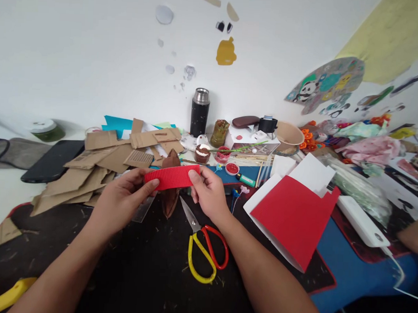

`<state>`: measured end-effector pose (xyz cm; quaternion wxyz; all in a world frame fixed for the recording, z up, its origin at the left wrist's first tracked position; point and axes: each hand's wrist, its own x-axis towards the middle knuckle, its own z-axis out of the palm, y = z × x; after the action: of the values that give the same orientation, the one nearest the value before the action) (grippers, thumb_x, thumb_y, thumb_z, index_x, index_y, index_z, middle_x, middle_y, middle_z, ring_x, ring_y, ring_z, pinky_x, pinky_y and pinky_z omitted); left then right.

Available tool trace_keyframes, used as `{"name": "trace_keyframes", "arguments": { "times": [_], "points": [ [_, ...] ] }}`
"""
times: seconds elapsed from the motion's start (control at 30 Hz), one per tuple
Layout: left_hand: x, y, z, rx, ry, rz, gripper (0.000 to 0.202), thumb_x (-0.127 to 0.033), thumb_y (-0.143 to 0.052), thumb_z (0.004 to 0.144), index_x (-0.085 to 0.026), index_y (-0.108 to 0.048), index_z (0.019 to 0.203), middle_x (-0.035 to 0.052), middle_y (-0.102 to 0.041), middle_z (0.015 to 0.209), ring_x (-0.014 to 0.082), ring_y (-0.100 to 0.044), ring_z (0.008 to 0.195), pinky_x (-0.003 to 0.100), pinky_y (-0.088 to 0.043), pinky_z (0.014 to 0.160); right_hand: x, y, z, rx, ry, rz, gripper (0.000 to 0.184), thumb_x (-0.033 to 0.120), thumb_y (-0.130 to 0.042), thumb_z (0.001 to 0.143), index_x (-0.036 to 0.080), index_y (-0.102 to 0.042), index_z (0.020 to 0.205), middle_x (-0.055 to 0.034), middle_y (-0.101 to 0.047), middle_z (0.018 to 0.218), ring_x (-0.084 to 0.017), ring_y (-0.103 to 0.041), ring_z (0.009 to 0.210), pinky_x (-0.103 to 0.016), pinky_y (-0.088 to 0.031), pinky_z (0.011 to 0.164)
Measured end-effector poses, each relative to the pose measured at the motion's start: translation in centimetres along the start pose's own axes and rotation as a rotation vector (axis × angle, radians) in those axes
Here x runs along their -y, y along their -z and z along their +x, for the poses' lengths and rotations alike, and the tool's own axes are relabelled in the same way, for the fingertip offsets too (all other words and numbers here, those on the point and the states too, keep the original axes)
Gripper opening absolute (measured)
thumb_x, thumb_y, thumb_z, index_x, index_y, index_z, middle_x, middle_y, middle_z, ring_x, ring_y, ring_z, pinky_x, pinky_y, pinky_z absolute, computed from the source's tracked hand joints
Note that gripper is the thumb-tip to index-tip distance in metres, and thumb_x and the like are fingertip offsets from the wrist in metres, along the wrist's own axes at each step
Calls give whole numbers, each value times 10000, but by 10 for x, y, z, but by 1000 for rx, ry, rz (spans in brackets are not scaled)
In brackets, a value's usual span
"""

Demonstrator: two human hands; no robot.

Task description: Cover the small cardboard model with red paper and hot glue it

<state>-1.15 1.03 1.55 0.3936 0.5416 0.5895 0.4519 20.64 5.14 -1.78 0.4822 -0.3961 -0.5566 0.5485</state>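
A strip of red corrugated paper [173, 178] is stretched between my two hands above the dark mat. My left hand [129, 190] pinches its left end, thumb on the near face. At the right end, my right hand [209, 189] grips it between thumb and fingers. Behind and below the strip lies a brown boat-shaped piece [170, 205], partly covered by it. Scissors [195, 227] with one yellow and one red handle rest on the mat just below my right hand, blades apart. To the right is a larger cut sheet of red paper [292, 215] over white sheets.
Cut cardboard pieces [76, 178] are heaped at the left, beside a black phone-like slab [52, 161]. A black thermos [200, 112] stands by the wall, near small pots of red [223, 155] and brown paint [202, 154]. A white power strip [361, 223] and another person's arm [415, 234] are at the right.
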Motion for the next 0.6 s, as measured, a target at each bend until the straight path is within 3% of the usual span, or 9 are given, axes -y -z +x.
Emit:
{"name": "trace_keyframes", "arguments": {
  "times": [0.17,0.4,0.53,0.6],
  "points": [
    [6,0,2,-39,8,-12,468,-695,-870,868,-250,-755,957,-4,-705,709,189,-610,596,291,-455,508,-2,0,1,-10,6,2,542,789,-719,1008,260,-654,909,83,-523,526,-127,-449,427,-278,-338,471],
    [10,0,6,-170,44,-205,408,-605,-899,853,-281,-672,950,-19,-680,752,176,-613,596,310,-499,531,1,0,-1,46,6,3,550,788,-737,993,264,-620,870,73,-554,580,-121,-496,446,-268,-359,471],
    [5,-1,7,-182,64,-294,416,-543,-933,817,-290,-632,953,-30,-707,723,186,-649,588,319,-504,532,3,-2,-4,121,4,24,542,793,-744,982,254,-685,990,83,-570,626,-113,-515,456,-262,-361,469],
    [3,-4,6,-129,62,-310,452,-544,-947,810,-283,-605,952,-29,-737,708,189,-678,588,310,-509,535,3,-4,-5,144,-3,54,526,767,-772,969,253,-704,1055,87,-592,655,-110,-537,459,-258,-363,460]
  ]
}}
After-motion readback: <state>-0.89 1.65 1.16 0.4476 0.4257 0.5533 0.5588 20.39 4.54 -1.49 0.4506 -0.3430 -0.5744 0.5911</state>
